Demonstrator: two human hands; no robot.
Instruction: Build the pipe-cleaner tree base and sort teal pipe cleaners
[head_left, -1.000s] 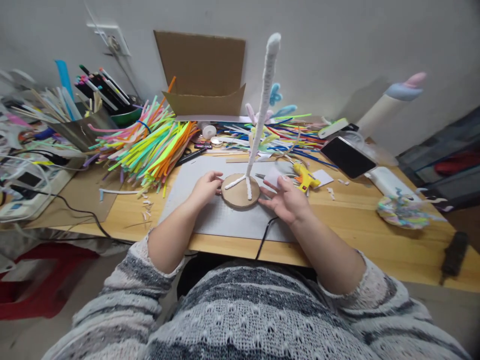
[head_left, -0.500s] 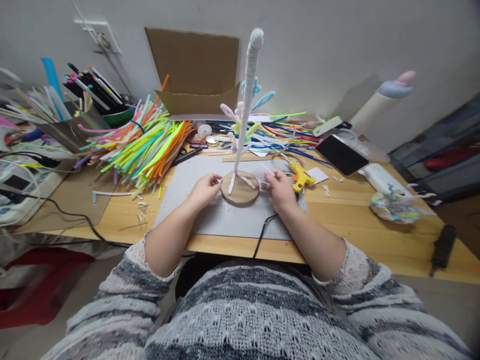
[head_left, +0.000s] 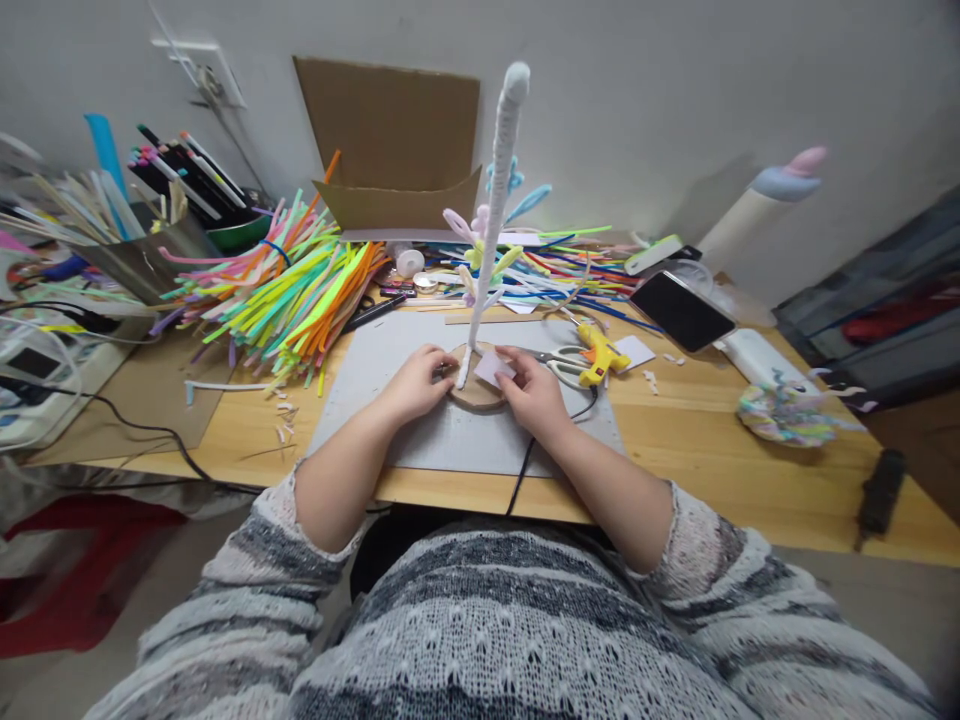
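A tall white wrapped stem [head_left: 491, 220] stands upright on a round cardboard base [head_left: 480, 397], with pink, yellow and blue fuzzy loops beside it. My right hand [head_left: 531, 390] pinches a small white paper piece [head_left: 493, 367] over the right side of the base. At the base's left edge is my left hand [head_left: 424, 383], its fingers curled near the stem's foot; whether they grip anything is hidden. The base rests on a grey mat [head_left: 442, 450].
Right of my right hand lie scissors [head_left: 566, 362] and a yellow glue gun [head_left: 600, 353], its black cable crossing the mat. A phone [head_left: 682, 310] is farther right. Bundled colourful pipe cleaners [head_left: 300, 300] lie left; an open cardboard box [head_left: 397, 210] stands behind.
My right hand has moved left with the white paper, from beside the base to over it, uncovering the scissors. My left hand has shifted slightly right, onto the base's edge.
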